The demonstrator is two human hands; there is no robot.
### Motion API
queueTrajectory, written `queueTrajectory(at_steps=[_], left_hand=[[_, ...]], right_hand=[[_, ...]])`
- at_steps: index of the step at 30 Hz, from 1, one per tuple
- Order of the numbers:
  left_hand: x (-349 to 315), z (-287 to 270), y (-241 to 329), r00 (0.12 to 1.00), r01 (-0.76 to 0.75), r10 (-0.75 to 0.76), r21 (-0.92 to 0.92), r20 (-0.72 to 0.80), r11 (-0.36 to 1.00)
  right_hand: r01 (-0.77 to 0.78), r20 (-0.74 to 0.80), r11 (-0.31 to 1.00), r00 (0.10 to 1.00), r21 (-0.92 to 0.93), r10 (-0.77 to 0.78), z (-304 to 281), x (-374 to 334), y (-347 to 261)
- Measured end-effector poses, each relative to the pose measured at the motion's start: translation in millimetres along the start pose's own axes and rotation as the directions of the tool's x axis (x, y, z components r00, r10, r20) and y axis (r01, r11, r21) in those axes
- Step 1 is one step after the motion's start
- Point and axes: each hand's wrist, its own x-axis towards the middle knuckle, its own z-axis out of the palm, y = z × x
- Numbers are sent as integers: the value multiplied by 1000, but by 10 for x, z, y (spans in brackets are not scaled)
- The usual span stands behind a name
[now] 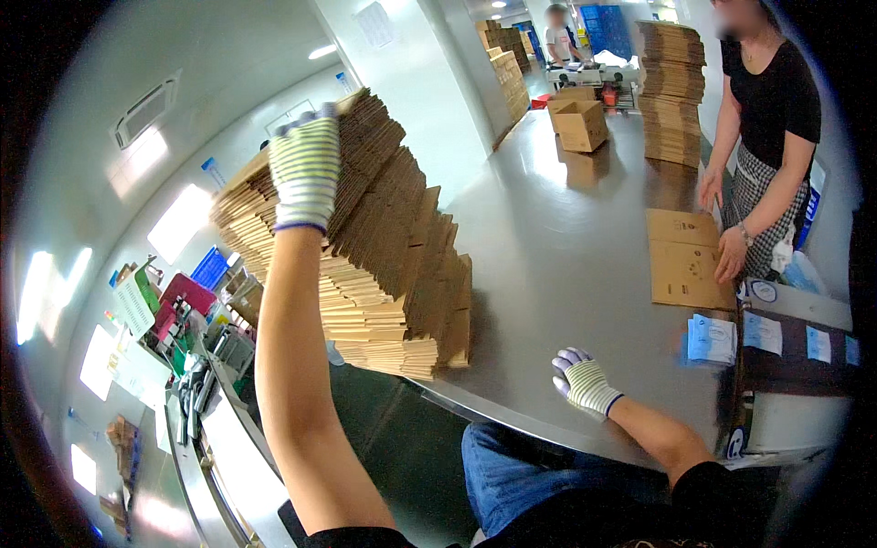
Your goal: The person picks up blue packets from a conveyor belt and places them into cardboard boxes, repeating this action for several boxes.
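Note:
A tall stack of flattened cardboard boxes (393, 247) leans on the left part of the table. My left hand (306, 173), in a white and green striped knit glove, reaches up to the top of it. Its fingers are closed over the edge of the uppermost flattened box (356, 97); the fingertips are partly hidden. My right hand (586, 382), in a similar glove with grey fingertips, rests on the metal table (521, 301) near its front edge. Its fingers are loosely bent and apart, with nothing in them.
Across the table at right, a co-worker's hands (731, 251) touch a flat cardboard box (681, 260). Blue and white packets (713, 340) lie nearby on the right. Farther back stand an open box (582, 125) and another tall cardboard stack (671, 91). A cluttered bench (210, 438) is at left.

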Motion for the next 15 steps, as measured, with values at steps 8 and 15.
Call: queueTrajectory(at_steps=[8, 15], left_hand=[[-1526, -1277, 1239, 744, -650, 341, -505, -575, 568], [-2243, -1056, 1372, 978, 168, -80, -957, 191, -235]], right_hand=[[-433, 194, 742, 900, 511, 391, -427, 18, 416], [398, -643, 509, 548, 763, 535, -1464, -89, 1587]])
